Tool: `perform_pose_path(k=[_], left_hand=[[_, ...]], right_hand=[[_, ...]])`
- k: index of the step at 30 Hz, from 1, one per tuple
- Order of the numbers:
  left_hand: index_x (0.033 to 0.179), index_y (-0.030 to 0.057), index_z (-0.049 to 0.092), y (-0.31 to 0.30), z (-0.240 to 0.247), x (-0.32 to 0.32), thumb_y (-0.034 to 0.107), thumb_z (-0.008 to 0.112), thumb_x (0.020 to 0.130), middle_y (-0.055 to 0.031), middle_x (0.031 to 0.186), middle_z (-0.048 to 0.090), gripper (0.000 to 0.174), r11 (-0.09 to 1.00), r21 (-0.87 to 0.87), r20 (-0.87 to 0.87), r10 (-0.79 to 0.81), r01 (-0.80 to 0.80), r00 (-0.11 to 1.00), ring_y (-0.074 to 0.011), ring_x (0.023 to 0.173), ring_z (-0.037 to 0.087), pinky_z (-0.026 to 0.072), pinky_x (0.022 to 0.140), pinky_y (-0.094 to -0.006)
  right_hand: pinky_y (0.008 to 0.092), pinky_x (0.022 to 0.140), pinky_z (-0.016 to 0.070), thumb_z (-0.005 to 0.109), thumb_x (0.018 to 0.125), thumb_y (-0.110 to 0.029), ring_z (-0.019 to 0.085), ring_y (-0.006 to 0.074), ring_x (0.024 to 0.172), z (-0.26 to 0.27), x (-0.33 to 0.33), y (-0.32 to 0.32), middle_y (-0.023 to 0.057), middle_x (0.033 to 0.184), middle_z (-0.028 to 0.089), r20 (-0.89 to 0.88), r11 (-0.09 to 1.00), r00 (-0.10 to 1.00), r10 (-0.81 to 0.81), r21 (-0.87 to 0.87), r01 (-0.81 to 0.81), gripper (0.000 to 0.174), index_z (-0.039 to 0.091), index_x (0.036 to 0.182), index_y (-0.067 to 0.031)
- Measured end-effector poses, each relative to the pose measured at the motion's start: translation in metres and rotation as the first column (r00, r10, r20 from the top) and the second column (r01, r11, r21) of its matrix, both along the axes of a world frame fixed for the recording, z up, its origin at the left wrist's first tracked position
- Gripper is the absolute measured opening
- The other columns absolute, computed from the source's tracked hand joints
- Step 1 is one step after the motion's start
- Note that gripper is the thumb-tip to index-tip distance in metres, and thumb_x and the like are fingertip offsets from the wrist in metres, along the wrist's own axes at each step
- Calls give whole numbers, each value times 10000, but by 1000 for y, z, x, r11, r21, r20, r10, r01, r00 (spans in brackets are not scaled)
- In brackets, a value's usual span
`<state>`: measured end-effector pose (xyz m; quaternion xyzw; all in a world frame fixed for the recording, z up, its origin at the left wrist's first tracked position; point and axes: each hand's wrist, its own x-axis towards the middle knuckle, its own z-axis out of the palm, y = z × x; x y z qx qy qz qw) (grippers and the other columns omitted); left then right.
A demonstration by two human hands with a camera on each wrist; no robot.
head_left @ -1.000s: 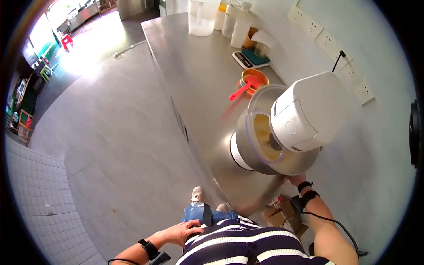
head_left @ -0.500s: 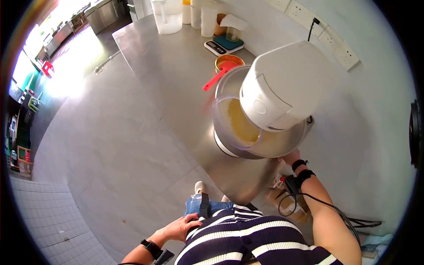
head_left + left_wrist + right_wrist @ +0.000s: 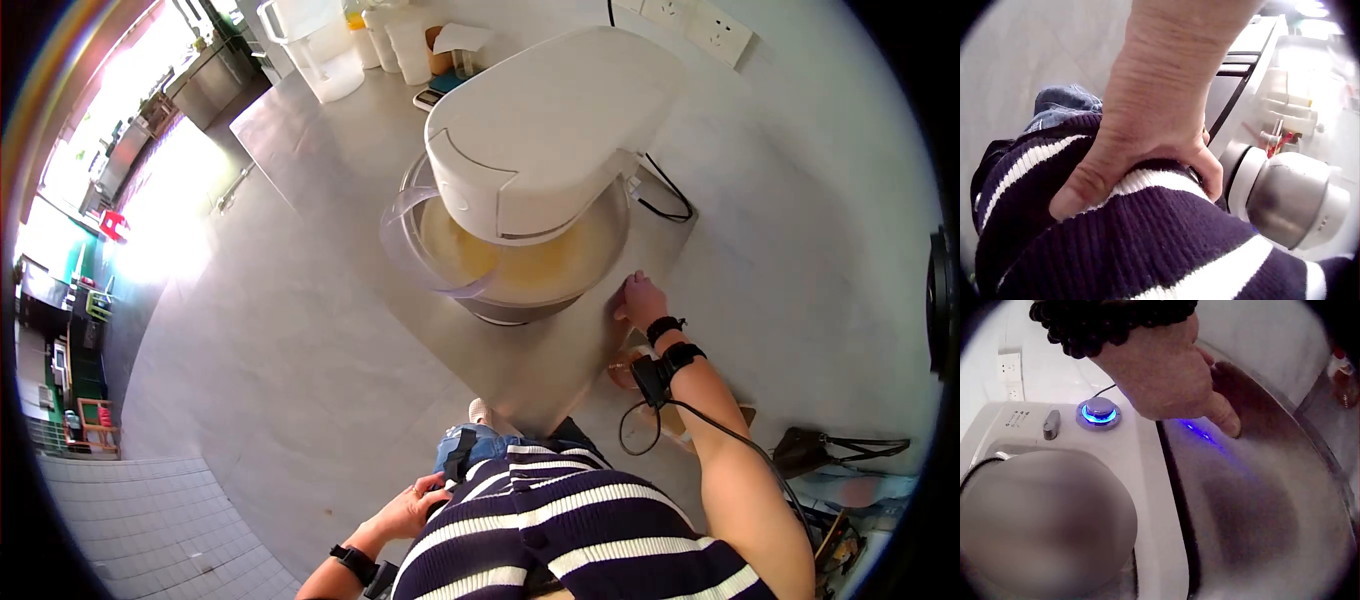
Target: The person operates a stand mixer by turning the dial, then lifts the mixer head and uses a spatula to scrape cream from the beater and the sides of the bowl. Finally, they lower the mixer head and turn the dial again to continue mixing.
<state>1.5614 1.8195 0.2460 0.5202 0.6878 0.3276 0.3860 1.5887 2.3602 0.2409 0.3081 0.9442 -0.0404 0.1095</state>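
Observation:
A white stand mixer [image 3: 560, 130] stands on the steel table [image 3: 350, 200], its head over a metal bowl [image 3: 600, 250] with yellow contents [image 3: 535, 262] and a clear guard [image 3: 400, 240]. Beside it my right hand [image 3: 642, 300] rests on the table near its edge; in the right wrist view that hand [image 3: 1163, 378] has its thumb on the steel, the other fingers mostly hidden. A knob [image 3: 1099, 411] there glows blue. My left hand [image 3: 408, 510] lies at my waist; in the left wrist view the hand [image 3: 1147, 119] rests spread on the striped shirt [image 3: 1147, 244].
A clear pitcher [image 3: 325, 60], white bottles [image 3: 405, 45] and a scale [image 3: 428, 99] stand at the table's far end. Sockets [image 3: 715, 30] are on the wall. A black cable [image 3: 665, 213] lies behind the mixer. A brown bag [image 3: 800, 452] is at the lower right.
The head view has shifted, with the mixer now further left and higher. The orange bowl and red spatula have gone out of sight behind it. My left hand stays at my waist.

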Motion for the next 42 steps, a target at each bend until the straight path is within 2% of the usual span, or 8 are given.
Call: perform_pose_path(k=[9, 16, 23, 28, 31, 34, 39, 42], left_hand=[[1135, 195, 411, 4, 10, 4, 178, 585, 820, -226, 1276, 341, 361, 998, -61, -66, -22, 18, 998, -383, 1141, 422, 403, 928, -393], [1170, 243, 371, 19, 39, 6, 154, 584, 816, -204, 1313, 275, 423, 940, -301, 305, 256, -162, 917, -360, 1184, 374, 379, 954, -365], [1189, 254, 364, -5, 3, 9, 176, 578, 820, -205, 1314, 269, 433, 944, -269, 464, 301, -191, 833, -364, 1184, 369, 365, 963, -363], [1180, 249, 372, 7, 29, 7, 186, 565, 833, -216, 1309, 274, 402, 980, -193, 157, 86, -55, 984, -374, 1173, 379, 376, 952, -369], [1174, 235, 378, 11, 34, 6, 195, 558, 842, -222, 1300, 287, 381, 978, -189, 223, 131, -89, 966, -380, 1160, 392, 386, 942, -377], [1169, 214, 381, 13, 36, 4, 202, 552, 848, -230, 1279, 314, 364, 989, -149, 74, 38, -27, 997, -380, 1150, 405, 396, 931, -383], [1162, 194, 386, 16, 36, 5, 198, 559, 844, -238, 1251, 346, 362, 991, -129, 48, 52, -45, 998, -389, 1125, 429, 412, 913, -398], [1161, 193, 398, 7, 18, 6, 196, 587, 823, -240, 1243, 351, 388, 996, -88, -4, 16, -17, 1000, -398, 1114, 439, 419, 905, -402]], right_hand=[[395, 761, 483, 767, 564, -264, 522, 310, 968, -5, 0, 2, 149, 1037, 489, -3, 1000, 1000, 31, -1, -31, 582, 499, 997, 17], [394, 761, 483, 761, 558, -270, 512, 302, 991, -2, -4, -1, 146, 1061, 482, 18, 1000, 1000, -15, 9, 15, 605, 497, 1019, 21], [401, 757, 482, 751, 565, -255, 507, 312, 1000, -4, 0, -1, 149, 1073, 475, -27, 1000, 999, 16, 20, -16, 603, 489, 1027, 29], [399, 748, 482, 739, 563, -239, 522, 324, 970, 1, -3, 0, 157, 1053, 481, 14, 1000, 1000, -7, -25, 7, 574, 501, 1008, 34], [398, 739, 482, 730, 566, -231, 534, 325, 942, 4, -4, -1, 161, 1040, 482, 4, 1000, 1000, 0, -21, 0, 552, 508, 996, 34], [399, 731, 483, 726, 566, -227, 543, 322, 916, -1, -1, 0, 160, 1029, 481, -28, 1000, 999, 18, -7, -18, 536, 513, 981, 36], [400, 736, 481, 730, 549, -216, 547, 327, 893, 1, -2, -1, 162, 1018, 487, -23, 1000, 1000, 6, -6, -6, 522, 525, 957, 39], [378, 824, 475, 746, 650, -274, 477, 315, 1046, 20, -9, -3, 181, 1118, 451, 170, 987, 985, -30, -147, 56, 615, 471, 1078, 72]])
